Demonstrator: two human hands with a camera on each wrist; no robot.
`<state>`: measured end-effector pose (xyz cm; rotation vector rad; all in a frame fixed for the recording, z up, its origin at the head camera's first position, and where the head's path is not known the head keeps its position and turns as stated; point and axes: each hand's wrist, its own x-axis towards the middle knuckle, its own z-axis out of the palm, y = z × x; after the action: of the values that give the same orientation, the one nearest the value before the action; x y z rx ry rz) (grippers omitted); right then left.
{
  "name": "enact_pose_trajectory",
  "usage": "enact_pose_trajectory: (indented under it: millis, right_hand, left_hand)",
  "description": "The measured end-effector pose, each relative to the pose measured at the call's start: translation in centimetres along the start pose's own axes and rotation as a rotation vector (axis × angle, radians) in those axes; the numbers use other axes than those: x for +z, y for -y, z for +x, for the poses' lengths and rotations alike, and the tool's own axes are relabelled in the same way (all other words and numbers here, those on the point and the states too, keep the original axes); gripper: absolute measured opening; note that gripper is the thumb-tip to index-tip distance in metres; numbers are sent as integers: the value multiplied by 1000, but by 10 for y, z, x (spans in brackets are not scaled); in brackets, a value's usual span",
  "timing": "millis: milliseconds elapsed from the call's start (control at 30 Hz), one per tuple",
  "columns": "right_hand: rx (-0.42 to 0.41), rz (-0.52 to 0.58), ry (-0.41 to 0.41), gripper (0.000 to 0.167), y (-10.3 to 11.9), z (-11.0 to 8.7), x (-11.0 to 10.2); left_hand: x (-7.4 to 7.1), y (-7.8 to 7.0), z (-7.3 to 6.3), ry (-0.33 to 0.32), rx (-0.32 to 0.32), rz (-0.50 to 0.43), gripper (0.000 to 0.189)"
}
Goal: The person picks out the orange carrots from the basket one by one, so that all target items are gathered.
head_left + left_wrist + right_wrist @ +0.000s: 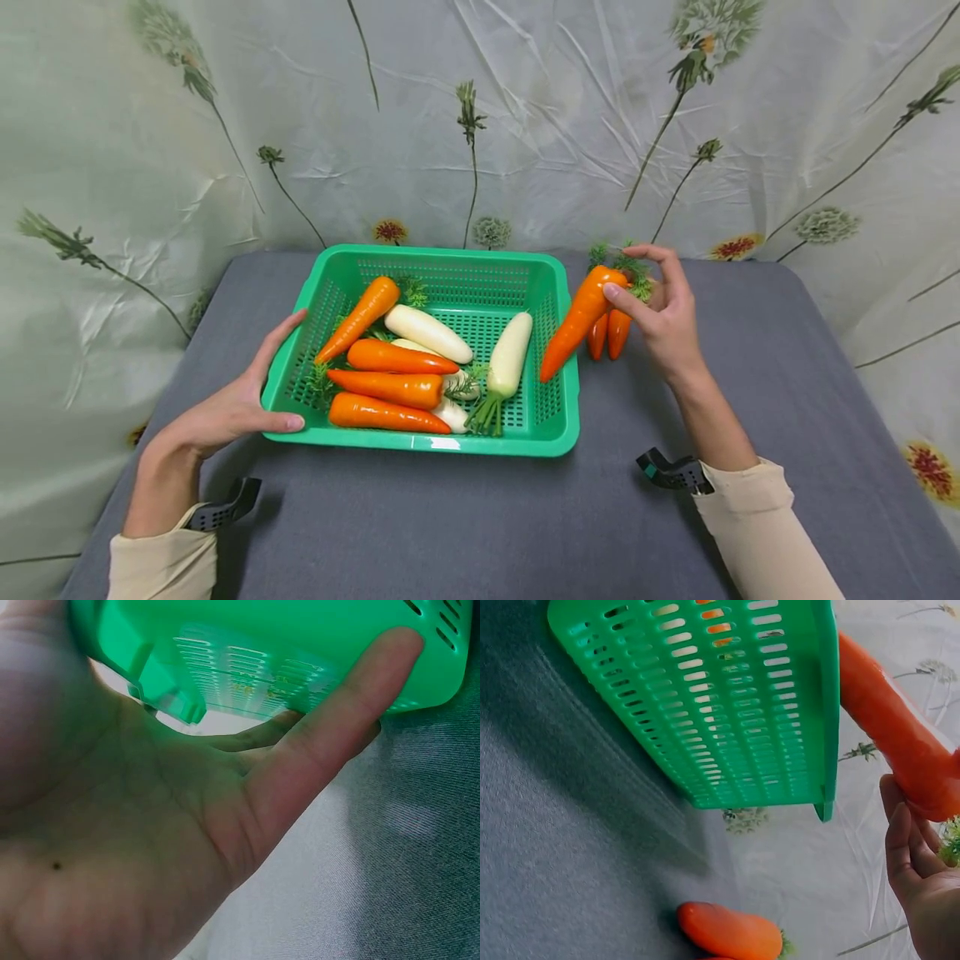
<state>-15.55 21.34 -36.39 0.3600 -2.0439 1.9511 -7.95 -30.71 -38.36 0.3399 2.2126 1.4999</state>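
Observation:
My left hand (232, 404) holds the near left corner of a green plastic basket (480, 444), thumb over the rim. In the left wrist view, its straight fingers lie against the outer wall. An orange carrot (576, 325) is pinched near its leafy top by my right hand (671, 321). Its tip points down at the basket's right rim. Behind that hand lie two more carrots (619, 333), partly hidden. Inside the basket, several carrots (390, 389) lie on the left among white radishes (429, 332). One white radish (510, 354) with green leaves sits to the right.
A grey cloth (480, 525) covers the table. Behind it hangs a pale curtain (420, 167) printed with dandelions, meeting the table's far edge. Black bands with camera mounts (675, 472) sit on both wrists.

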Motion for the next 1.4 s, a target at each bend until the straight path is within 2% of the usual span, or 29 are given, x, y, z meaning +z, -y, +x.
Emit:
enact_pose_trajectory:
  millis: [467,733,900,1100,1400]
  right_hand:
    - [25,177,-68,44,1,5,-20]
    - [69,118,-91,45,-9,3,-37]
    - [95,48,-119,45,-13,5,-49]
    - [143,-37,-142,43,-20,8,-58]
    - [193,-39,-136,41,-35,13,-70]
  left_hand:
    - [-2,0,-1,6,16,4,125]
    - [-1,1,-6,6,33,-7,125]
    - [1,3,-2,14,40,-33,125]
    - [2,4,-1,-3,35,7,126]
    - [1,2,-2,-6,52,20,127]
